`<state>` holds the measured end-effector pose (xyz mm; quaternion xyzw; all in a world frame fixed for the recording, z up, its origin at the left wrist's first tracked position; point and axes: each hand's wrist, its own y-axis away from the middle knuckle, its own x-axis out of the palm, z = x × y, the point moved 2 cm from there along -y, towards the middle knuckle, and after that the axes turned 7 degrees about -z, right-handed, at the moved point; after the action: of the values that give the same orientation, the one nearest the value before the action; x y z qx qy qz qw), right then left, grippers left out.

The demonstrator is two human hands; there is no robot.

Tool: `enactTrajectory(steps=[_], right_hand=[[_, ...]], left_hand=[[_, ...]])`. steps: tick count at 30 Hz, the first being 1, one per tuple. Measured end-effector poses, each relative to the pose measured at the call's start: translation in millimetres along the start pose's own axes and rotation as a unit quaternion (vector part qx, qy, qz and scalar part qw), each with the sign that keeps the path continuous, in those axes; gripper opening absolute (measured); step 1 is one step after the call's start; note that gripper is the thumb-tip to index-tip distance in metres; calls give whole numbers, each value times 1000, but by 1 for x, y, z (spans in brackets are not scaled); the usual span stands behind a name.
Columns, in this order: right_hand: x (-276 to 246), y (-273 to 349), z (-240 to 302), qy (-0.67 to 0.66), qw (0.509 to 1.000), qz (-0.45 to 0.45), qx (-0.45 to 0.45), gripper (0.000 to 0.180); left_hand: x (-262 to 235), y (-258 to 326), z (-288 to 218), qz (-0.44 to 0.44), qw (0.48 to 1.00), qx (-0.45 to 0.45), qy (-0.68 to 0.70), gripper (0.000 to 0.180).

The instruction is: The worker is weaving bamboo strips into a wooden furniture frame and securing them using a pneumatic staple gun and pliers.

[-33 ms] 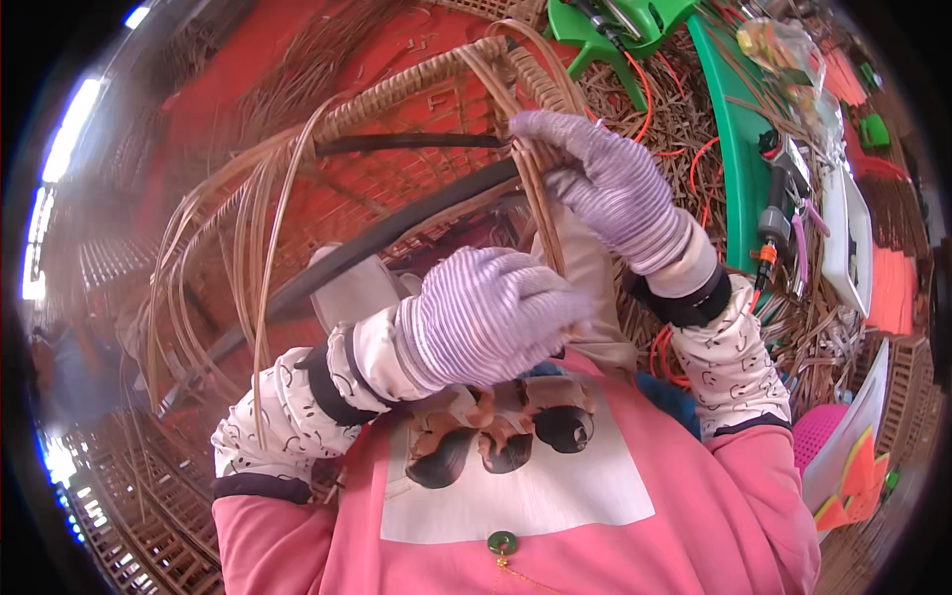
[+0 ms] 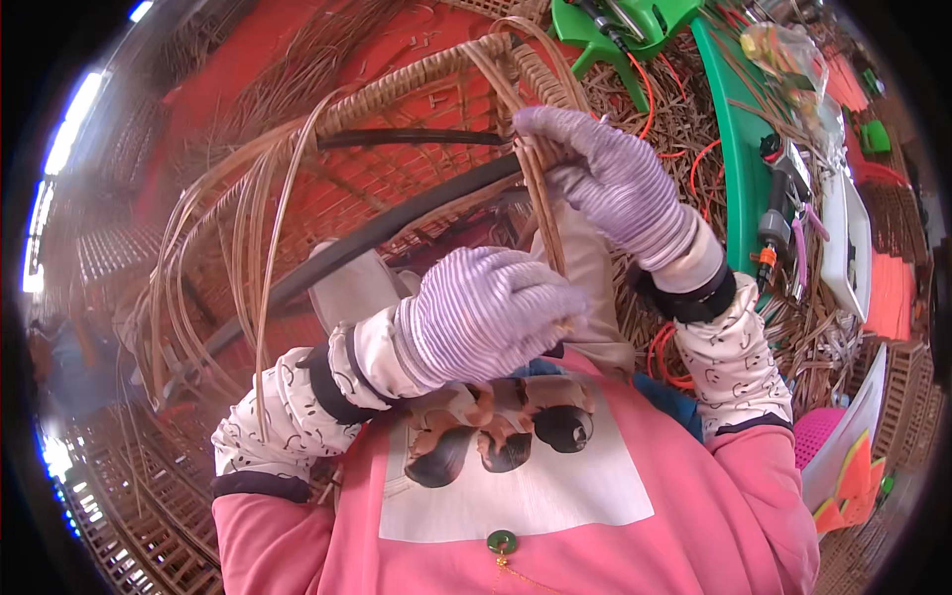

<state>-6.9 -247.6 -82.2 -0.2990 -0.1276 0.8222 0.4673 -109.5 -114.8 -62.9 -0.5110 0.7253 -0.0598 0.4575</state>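
In a purple-and-white striped glove, my right hand is closed around a bundle of flat brown rattan strips at the corner of a woven rattan frame. The bundle hangs down toward my left hand, gloved alike, whose fingers are curled at its lower end. A small yellowish bit shows at those fingertips; the rest of what they pinch is hidden. A dark bar crosses the frame's opening, with open lattice weave behind it. Loose strips arch off the frame's left side.
A green plastic stool stands at the far right beside a green panel edge. Power tools with orange cords lie by a white tray. Rattan scraps litter the ground, and a red surface spreads behind the frame.
Almost nothing differs. My left hand's fingers have shifted very slightly to the left; my right hand keeps its grip on the strips.
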Motion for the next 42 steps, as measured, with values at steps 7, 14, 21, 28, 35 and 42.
enactTrajectory(steps=[7, 14, 21, 28, 35, 42], right_hand=[[-7, -18, 14, 105, 988, 114, -8, 44], [7, -18, 25, 351, 917, 166, -89, 37], [10, -26, 19, 446, 873, 176, -91, 32], [-6, -40, -6, 285, 943, 164, 55, 43], [12, -41, 6, 259, 948, 155, 100, 27], [25, -36, 17, 336, 936, 104, 10, 29]], left_hand=[[25, 21, 19, 39, 991, -43, -117, 18], [36, 67, 40, -111, 983, -102, -108, 23], [14, 285, 90, -345, 817, -460, -44, 26], [69, 491, 176, -250, 501, -824, 91, 45], [112, 459, 230, -146, 507, -844, 94, 46], [102, 431, 200, -130, 552, -814, 127, 47]])
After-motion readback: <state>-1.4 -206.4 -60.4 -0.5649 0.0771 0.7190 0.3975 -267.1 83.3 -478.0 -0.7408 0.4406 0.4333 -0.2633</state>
